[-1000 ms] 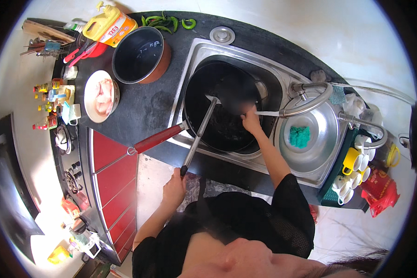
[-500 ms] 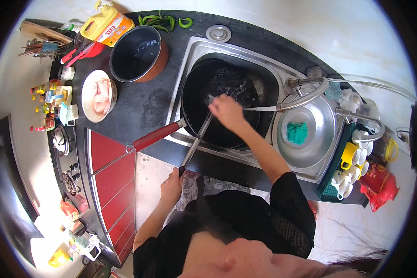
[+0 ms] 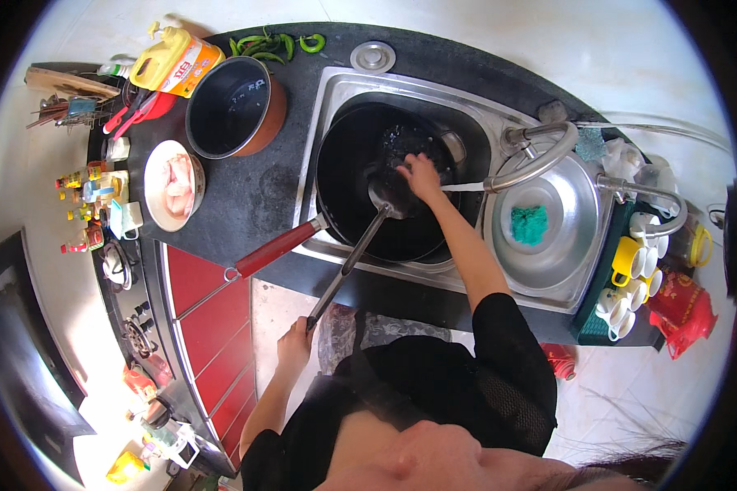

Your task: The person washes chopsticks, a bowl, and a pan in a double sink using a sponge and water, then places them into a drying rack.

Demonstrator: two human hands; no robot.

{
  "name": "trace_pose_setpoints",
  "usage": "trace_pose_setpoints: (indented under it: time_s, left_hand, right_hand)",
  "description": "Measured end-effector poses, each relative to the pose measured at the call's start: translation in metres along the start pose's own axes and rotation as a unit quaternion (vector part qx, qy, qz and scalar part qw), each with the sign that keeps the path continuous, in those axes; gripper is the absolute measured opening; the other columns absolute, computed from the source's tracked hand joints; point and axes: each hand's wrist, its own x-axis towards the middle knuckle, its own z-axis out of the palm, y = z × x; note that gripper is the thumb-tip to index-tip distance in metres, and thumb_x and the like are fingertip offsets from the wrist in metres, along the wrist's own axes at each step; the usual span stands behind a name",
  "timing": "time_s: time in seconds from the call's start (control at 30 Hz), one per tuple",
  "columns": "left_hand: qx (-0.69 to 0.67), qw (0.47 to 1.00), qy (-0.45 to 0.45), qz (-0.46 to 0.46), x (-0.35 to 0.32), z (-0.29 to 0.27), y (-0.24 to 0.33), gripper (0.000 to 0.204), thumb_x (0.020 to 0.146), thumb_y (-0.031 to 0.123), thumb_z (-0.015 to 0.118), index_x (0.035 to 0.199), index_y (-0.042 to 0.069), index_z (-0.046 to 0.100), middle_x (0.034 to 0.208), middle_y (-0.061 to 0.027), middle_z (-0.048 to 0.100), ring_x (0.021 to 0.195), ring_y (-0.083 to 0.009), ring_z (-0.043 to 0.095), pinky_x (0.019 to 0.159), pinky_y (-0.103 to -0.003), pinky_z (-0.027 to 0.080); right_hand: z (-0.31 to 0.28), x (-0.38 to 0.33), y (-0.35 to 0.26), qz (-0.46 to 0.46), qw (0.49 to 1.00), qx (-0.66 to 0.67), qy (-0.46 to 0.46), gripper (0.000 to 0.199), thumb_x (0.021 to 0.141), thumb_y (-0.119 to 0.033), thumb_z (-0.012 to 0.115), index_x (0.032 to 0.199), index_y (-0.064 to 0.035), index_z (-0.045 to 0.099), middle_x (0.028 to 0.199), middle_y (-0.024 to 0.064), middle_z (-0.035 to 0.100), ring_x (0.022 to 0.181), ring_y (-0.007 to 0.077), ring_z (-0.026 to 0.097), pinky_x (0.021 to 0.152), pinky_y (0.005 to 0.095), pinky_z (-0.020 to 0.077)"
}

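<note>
A black wok point(image 3: 344, 164) with a red handle point(image 3: 280, 250) sits in the larger sink basin, with some water inside. My left hand point(image 3: 294, 345) is closed round the dark end of a long metal ladle point(image 3: 391, 196), whose rounded head is down in the wok. Just beyond that head is my right hand point(image 3: 422, 178), low over the wok, fingers loosely apart and nothing visible in them. Beside its wrist, water point(image 3: 464, 187) streams from the curved faucet point(image 3: 540, 168).
A green scouring pad point(image 3: 529, 225) lies in the small round basin point(image 3: 577, 237). Left of the sink are a dark-lined pot point(image 3: 272, 123), a bowl point(image 3: 152, 192) of pale raw meat, a yellow jug point(image 3: 157, 65) and green peppers point(image 3: 270, 45). Cups point(image 3: 628, 259) line the right.
My right hand has come off the ladle's head and moved right, toward the water stream. The ladle's head now shows in the wok; my left hand has shifted slightly down and left with the handle.
</note>
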Motion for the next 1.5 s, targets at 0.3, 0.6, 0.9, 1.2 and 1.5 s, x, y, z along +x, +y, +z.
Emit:
trace_pose_setpoints:
  time_s: [0.3, 0.6, 0.9, 1.2, 1.5]
  left_hand:
    - [0.020, 1.000, 0.005, -0.005, -0.010, -0.003, -0.016, 0.016, 0.081, 0.022, 0.052, 0.086, 0.007, 0.045, 0.074, -0.0153, 0.056, 0.065, -0.0346, 0.056, 0.053, -0.042, 0.043]
    - [0.038, 0.999, -0.007, 0.004, -0.004, 0.018, -0.048, 0.017, 0.080, 0.019, 0.053, 0.086, 0.008, 0.042, 0.068, -0.0165, 0.056, 0.062, -0.0355, 0.056, 0.051, -0.044, 0.043]
    - [0.014, 0.999, 0.008, 0.038, -0.018, 0.050, -0.067, 0.014, 0.074, 0.007, 0.054, 0.081, 0.006, 0.042, 0.069, -0.0147, 0.053, 0.061, -0.0330, 0.054, 0.052, -0.041, 0.043]
    - [0.013, 0.999, 0.016, 0.045, -0.023, 0.051, -0.073, 0.014, 0.074, 0.007, 0.054, 0.082, 0.006, 0.043, 0.067, -0.0143, 0.054, 0.060, -0.0326, 0.054, 0.052, -0.041, 0.043]
    - [0.026, 0.998, -0.048, 0.005, -0.026, 0.060, -0.076, 0.014, 0.074, 0.007, 0.052, 0.083, 0.007, 0.042, 0.071, -0.0157, 0.055, 0.066, -0.0347, 0.055, 0.056, -0.042, 0.044]
  right_hand:
    - [0.034, -0.026, 0.036, 0.065, 0.976, 0.071, -0.195, 0.029, 0.073, -0.008, 0.056, 0.101, -0.0154, 0.053, 0.093, 0.0077, 0.050, 0.089, 0.0259, 0.049, 0.074, 0.0368, 0.0411]
    - [-0.034, -0.062, -0.071, -0.124, 0.952, 0.247, -0.133, 0.019, 0.081, -0.024, 0.047, 0.084, -0.0060, 0.052, 0.082, 0.0135, 0.052, 0.078, 0.0326, 0.052, 0.066, 0.0396, 0.0422]
    - [0.012, -0.017, 0.037, -0.025, 0.995, -0.083, 0.042, 0.016, 0.079, -0.020, 0.050, 0.093, -0.0120, 0.049, 0.092, 0.0143, 0.045, 0.085, 0.0348, 0.048, 0.068, 0.0417, 0.0439]
    - [-0.025, -0.049, -0.014, 0.004, 0.920, 0.250, -0.301, 0.019, 0.075, -0.012, 0.056, 0.094, -0.0094, 0.055, 0.090, 0.0129, 0.053, 0.085, 0.0276, 0.053, 0.072, 0.0348, 0.0426]
    - [0.012, -0.091, 0.010, 0.002, 0.985, -0.025, -0.168, 0.024, 0.083, -0.027, 0.042, 0.086, -0.0062, 0.052, 0.082, 0.0169, 0.057, 0.072, 0.0378, 0.057, 0.061, 0.0448, 0.0471]
